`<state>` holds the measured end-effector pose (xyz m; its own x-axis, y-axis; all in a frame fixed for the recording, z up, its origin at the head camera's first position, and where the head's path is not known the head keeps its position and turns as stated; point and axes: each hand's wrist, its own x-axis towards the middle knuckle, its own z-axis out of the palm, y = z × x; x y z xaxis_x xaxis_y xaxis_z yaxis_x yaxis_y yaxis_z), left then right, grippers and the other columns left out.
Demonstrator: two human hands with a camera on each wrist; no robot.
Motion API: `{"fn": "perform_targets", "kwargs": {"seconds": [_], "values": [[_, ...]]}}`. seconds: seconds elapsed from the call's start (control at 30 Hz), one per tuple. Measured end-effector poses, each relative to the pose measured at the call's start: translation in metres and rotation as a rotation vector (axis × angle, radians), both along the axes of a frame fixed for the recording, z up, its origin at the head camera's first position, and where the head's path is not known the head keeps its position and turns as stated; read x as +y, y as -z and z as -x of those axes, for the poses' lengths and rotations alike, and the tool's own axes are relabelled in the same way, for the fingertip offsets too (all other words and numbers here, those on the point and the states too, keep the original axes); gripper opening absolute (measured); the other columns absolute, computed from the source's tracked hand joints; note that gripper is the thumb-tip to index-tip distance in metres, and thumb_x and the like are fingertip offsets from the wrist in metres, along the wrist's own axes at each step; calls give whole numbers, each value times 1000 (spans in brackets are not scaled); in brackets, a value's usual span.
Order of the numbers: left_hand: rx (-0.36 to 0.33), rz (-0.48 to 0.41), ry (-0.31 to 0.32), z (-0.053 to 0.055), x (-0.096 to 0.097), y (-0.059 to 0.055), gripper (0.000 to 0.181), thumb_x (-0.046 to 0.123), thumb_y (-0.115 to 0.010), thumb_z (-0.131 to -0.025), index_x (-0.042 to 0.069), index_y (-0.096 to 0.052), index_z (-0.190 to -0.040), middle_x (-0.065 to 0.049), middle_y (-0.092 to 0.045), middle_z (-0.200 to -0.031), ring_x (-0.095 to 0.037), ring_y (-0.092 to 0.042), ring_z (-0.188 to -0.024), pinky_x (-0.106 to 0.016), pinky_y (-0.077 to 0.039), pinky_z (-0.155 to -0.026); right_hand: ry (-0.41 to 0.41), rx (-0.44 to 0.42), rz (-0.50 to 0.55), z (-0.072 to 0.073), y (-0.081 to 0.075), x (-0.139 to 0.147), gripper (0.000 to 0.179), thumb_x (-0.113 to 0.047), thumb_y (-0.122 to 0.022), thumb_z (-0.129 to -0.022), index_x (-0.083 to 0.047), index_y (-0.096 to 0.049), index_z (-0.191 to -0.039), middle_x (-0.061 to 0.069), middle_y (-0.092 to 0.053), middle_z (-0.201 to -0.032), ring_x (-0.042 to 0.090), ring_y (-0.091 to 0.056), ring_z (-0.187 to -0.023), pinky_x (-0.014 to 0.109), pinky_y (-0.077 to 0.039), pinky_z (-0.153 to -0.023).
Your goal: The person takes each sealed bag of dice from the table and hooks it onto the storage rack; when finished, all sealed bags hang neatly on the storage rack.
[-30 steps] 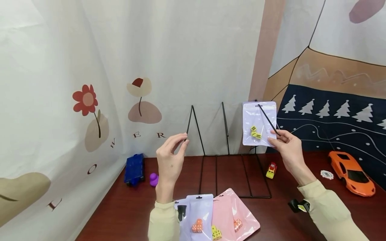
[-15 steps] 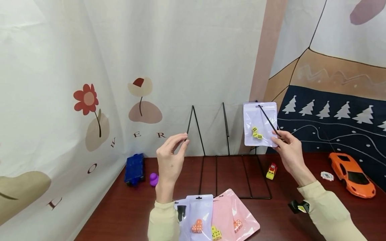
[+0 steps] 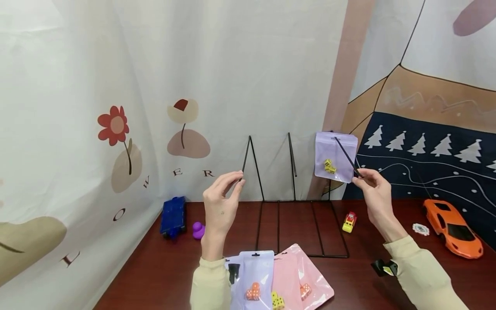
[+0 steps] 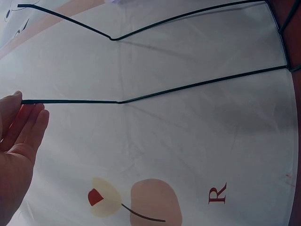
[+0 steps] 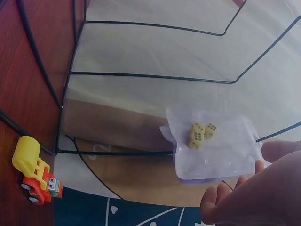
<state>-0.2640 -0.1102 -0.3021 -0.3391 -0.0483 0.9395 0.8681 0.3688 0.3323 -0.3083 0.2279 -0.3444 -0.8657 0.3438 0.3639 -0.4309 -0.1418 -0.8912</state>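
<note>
A black wire display rack with three prongs stands before the curtain. My left hand pinches the tip of the left prong between thumb and fingers; the left wrist view shows this grip too. From the right prong hangs a purple zip bag with yellow dice inside. My right hand pinches that prong's front end, with its fingertips close to the bag's lower right corner. In the right wrist view the bag sits tilted on its wire, and the hand partly covers the prong's end.
Purple bags and pink bags of dice overlap in front of the rack. Around it lie a blue toy vehicle, a purple duck, a toy truck, a white poker chip and an orange car.
My right fingers have let go of the bag's edge and stay at the prong's end. The bag has swung back slightly, its dice shifting. My left hand keeps its place on the left prong.
</note>
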Motion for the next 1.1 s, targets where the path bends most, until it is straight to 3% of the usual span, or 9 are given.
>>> {"fn": "perform_targets", "kwargs": {"seconds": [0.13,0.27,0.4,0.53,0.77,0.97,1.1], "values": [[4,5,-4,1,0,1,13,-8,-70,-81,-4,-70,-93,-17,-68,-96,-25,-66,-92,-30,-54,-86,32,-7,-48,-2,1,-2,23,7,-62,-86,-15,-66,-92,-4,-60,-93,5,-56,-86,8,-47,-77],[13,7,-10,2,-2,1,14,-9,-70,-81,-4,-71,-94,-15,-69,-96,-24,-66,-91,-30,-55,-86,93,-12,-215,-4,0,-7,13,1,-62,-89,-4,-64,-101,-8,-63,-92,4,-56,-86,8,-47,-74],[8,5,-1,4,-2,-1,14,-8,-70,-81,-4,-71,-95,-15,-69,-97,-24,-66,-91,-30,-54,-86,141,0,-390,-9,0,-10,21,-7,-62,-91,5,-60,-109,-11,-59,-88,6,-53,-85,10,-44,-69],[3,5,0,5,-2,-2,13,-8,-70,-81,-4,-70,-94,-17,-68,-96,-24,-66,-92,-30,-54,-87,135,31,-496,-14,0,-13,22,-12,-62,-92,3,-62,-108,-8,-59,-88,7,-52,-83,12,-43,-65],[-4,1,-5,5,-2,-3,13,-7,-70,-81,-4,-71,-94,-14,-69,-97,-24,-66,-92,-30,-54,-87,37,60,-655,-26,8,-22,15,-9,-62,-92,2,-63,-102,6,-60,-85,8,-52,-73,14,-45,-62],[7,-12,-6,6,-2,0,14,-8,-70,-81,-3,-71,-94,-15,-69,-96,-22,-66,-92,-30,-55,-86,-85,-31,-853,-46,6,-26,14,-16,-61,-94,-5,-62,-103,7,-62,-94,16,-54,-78,23,-47,-63],[-3,-16,13,7,-1,1,14,-8,-70,-81,-3,-71,-94,-14,-69,-96,-23,-66,-92,-30,-55,-86,-163,-74,-872,-63,7,-26,15,-17,-60,-95,-6,-61,-105,6,-62,-98,18,-55,-80,26,-51,-62]]}}
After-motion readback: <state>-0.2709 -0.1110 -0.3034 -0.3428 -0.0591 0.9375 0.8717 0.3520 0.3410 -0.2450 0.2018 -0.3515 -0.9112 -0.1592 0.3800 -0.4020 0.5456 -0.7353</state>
